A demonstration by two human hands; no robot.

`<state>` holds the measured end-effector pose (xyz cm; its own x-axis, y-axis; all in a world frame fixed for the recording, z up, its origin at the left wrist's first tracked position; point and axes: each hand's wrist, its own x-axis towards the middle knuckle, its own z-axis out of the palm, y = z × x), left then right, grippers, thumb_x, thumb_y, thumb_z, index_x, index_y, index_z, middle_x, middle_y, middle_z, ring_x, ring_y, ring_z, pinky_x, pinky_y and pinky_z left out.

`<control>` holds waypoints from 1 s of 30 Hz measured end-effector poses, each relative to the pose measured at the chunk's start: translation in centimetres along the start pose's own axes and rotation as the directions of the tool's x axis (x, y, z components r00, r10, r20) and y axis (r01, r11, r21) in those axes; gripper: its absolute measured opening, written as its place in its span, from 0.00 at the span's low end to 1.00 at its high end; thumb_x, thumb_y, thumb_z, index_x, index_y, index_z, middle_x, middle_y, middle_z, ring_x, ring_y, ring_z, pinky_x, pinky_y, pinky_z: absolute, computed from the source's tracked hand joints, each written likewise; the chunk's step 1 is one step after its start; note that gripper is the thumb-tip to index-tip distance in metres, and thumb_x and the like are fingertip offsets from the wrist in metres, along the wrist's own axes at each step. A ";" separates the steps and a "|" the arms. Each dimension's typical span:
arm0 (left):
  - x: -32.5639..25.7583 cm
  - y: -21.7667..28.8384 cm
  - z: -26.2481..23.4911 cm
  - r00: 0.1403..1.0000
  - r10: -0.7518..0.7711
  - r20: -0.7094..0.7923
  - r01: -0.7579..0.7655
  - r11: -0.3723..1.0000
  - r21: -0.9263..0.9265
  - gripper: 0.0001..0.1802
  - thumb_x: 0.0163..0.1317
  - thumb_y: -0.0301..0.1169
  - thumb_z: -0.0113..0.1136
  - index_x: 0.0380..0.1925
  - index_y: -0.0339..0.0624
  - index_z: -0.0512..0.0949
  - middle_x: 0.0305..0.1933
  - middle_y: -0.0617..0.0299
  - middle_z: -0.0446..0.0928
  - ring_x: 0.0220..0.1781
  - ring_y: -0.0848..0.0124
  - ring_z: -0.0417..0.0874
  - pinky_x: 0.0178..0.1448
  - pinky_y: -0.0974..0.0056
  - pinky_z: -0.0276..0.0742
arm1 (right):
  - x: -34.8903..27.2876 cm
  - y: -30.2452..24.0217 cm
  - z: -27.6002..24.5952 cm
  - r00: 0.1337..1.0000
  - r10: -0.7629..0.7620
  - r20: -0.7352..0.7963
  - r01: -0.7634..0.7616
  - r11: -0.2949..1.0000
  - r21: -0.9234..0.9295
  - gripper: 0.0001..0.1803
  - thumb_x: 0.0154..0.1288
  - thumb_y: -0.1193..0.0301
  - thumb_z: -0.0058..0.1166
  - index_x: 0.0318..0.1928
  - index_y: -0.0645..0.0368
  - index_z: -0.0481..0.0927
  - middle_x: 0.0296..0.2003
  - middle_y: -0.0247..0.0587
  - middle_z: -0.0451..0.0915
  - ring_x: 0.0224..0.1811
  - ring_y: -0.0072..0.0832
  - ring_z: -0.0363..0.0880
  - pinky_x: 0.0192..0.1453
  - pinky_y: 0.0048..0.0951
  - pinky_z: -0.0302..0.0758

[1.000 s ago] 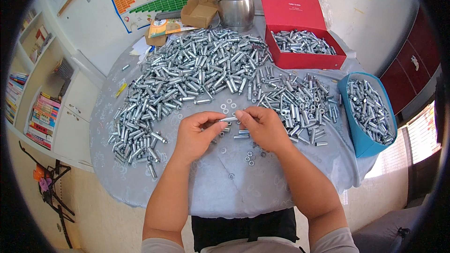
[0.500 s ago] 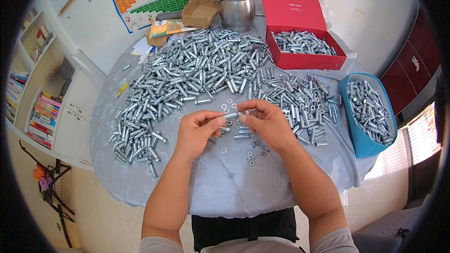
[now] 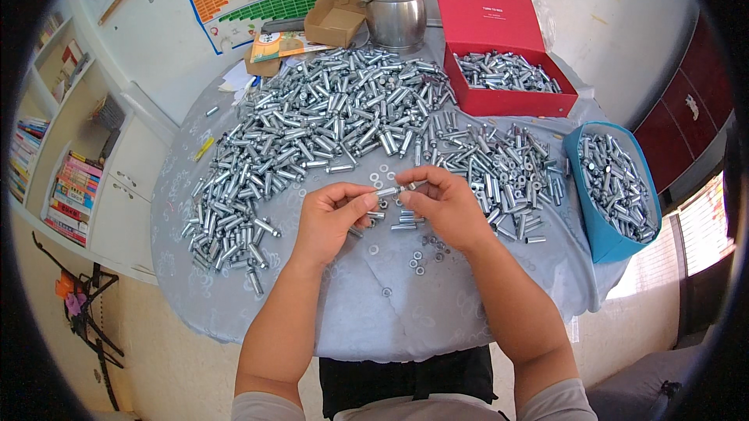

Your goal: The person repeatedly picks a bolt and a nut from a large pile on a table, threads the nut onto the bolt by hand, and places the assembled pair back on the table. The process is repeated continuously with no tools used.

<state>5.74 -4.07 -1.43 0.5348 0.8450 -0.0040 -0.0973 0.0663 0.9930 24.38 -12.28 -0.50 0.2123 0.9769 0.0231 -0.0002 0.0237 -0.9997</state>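
A shiny metal expansion bolt [image 3: 388,191] is held level between my two hands, over the near middle of the table. My left hand [image 3: 337,214] pinches its left end between thumb and fingertips. At its right end, my right hand [image 3: 437,201] has thumb and forefinger closed around the tip, where a small ring-like part shows; the fingers cover the rest. Beneath the hands lie washers [image 3: 378,177] and short metal sleeves [image 3: 403,227]. Several nuts [image 3: 417,262] sit on the cloth just nearer to me.
A large heap of expansion bolts [image 3: 335,105] spreads across the far left. Loose bolts, sleeves and washers [image 3: 507,167] lie to the right. A red box [image 3: 511,103] and a teal fabric bin [image 3: 614,245] hold more bolts. Behind stand a metal canister [image 3: 395,19] and cardboard box [image 3: 334,21].
Both hands keep their grip in nearly the same place. The fingers of my right hand have shifted very slightly at the bolt's end.
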 end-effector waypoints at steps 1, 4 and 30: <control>0.0 0.0 0.0 1.000 -0.001 -0.001 0.001 1.000 -0.008 0.09 0.60 0.27 0.65 0.40 0.34 0.83 0.31 0.61 0.83 0.26 0.76 0.79 0.33 0.72 0.76 | -0.1 0.0 0.1 0.998 -0.061 -0.021 0.061 0.998 0.025 0.14 0.65 0.72 0.60 0.49 0.64 0.79 0.35 0.33 0.81 0.34 0.16 0.76 0.38 0.20 0.73; 0.1 -0.2 0.1 1.000 -0.005 0.002 0.005 1.000 -0.012 0.09 0.60 0.27 0.65 0.39 0.34 0.83 0.30 0.61 0.82 0.26 0.76 0.79 0.32 0.72 0.76 | 0.4 0.2 -0.5 0.983 0.181 0.035 -0.178 0.981 -0.078 0.14 0.65 0.71 0.59 0.49 0.64 0.79 0.34 0.33 0.81 0.33 0.17 0.75 0.39 0.21 0.73; 0.1 -0.4 0.2 1.000 -0.015 -0.018 0.015 1.000 -0.015 0.09 0.62 0.31 0.65 0.37 0.35 0.83 0.28 0.61 0.82 0.24 0.77 0.77 0.31 0.72 0.74 | 0.2 0.4 -0.1 0.998 0.069 0.012 -0.070 0.995 0.073 0.10 0.64 0.76 0.59 0.46 0.64 0.80 0.30 0.31 0.79 0.30 0.15 0.74 0.32 0.19 0.71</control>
<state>5.99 -4.06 -1.77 0.5207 0.8535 -0.0212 -0.1022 0.0870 0.9910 24.54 -12.06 -0.86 0.1997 0.9788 -0.0459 -0.0865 -0.0290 -0.9958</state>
